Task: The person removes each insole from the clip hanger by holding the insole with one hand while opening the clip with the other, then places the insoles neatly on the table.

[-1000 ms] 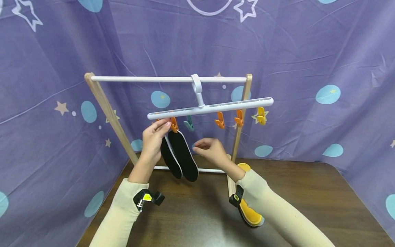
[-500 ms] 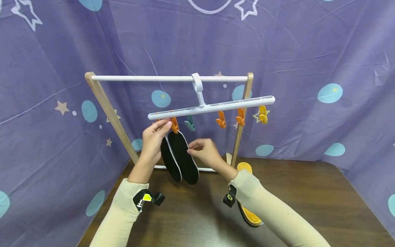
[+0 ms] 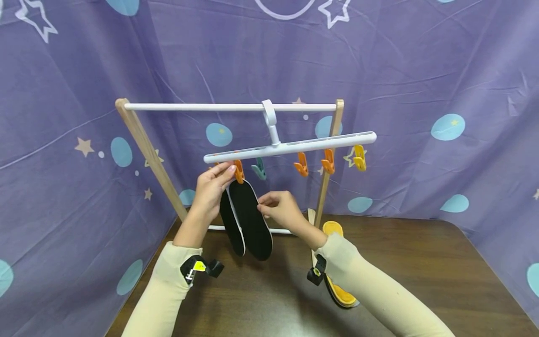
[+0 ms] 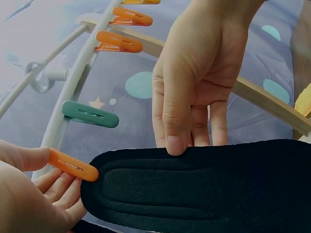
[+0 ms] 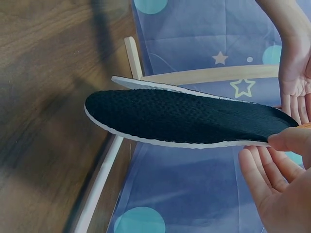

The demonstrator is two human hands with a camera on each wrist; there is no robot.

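Two black insoles with pale edges hang side by side under the left part of a white clip hanger (image 3: 294, 148). My left hand (image 3: 209, 193) pinches an orange clothespin (image 4: 74, 165) between thumb and fingers; its tip meets the top end of the nearer insole (image 3: 252, 222). At that insole's right edge, my right hand (image 3: 281, 207) pinches the rim with thumb on the black face and fingers behind, as the left wrist view shows. Behind it hangs the other insole (image 3: 230, 224), its top hidden by my left hand.
A green clothespin (image 3: 258, 168), two orange ones (image 3: 301, 164) and a yellow one (image 3: 360, 158) hang along the hanger. It hooks over the white rail (image 3: 193, 107) of a wooden-legged rack. A yellow insole (image 3: 340, 290) lies on the brown table (image 3: 412, 267), partly under my right sleeve.
My right hand has moved left from beside the nearer insole and taken hold of its edge. The insoles' lower ends have swung slightly. My left hand stays at the orange clothespin.
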